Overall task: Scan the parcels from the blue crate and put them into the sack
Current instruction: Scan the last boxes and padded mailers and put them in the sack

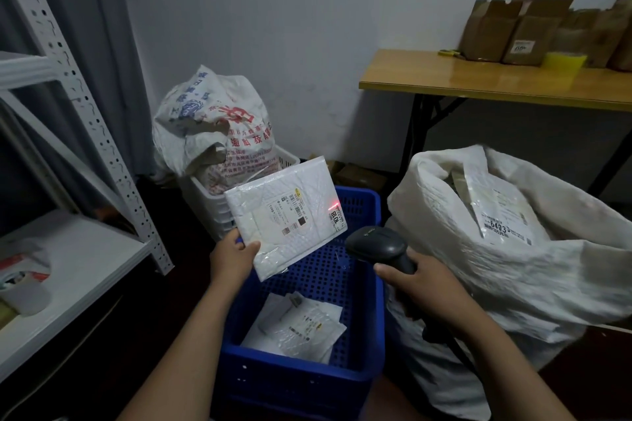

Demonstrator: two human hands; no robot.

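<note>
My left hand (234, 258) pinches the lower left corner of a white padded parcel (285, 215), held label-up over the blue crate (301, 376). A red scan line glows at the label's right edge. My right hand (422, 284) grips a black handheld scanner (378, 244), its head pointed at the parcel from the right. Several white parcels (297, 328) lie at the bottom of the crate. The open white sack (513, 267) stands right of the crate, with a labelled parcel (502, 215) lying in its mouth.
A printed woven sack (215, 123) sits in a white basket (219, 205) behind the crate. A white metal shelf rack (68, 249) stands at the left. A wooden table (496, 79) with cardboard boxes (509, 31) is at the back right.
</note>
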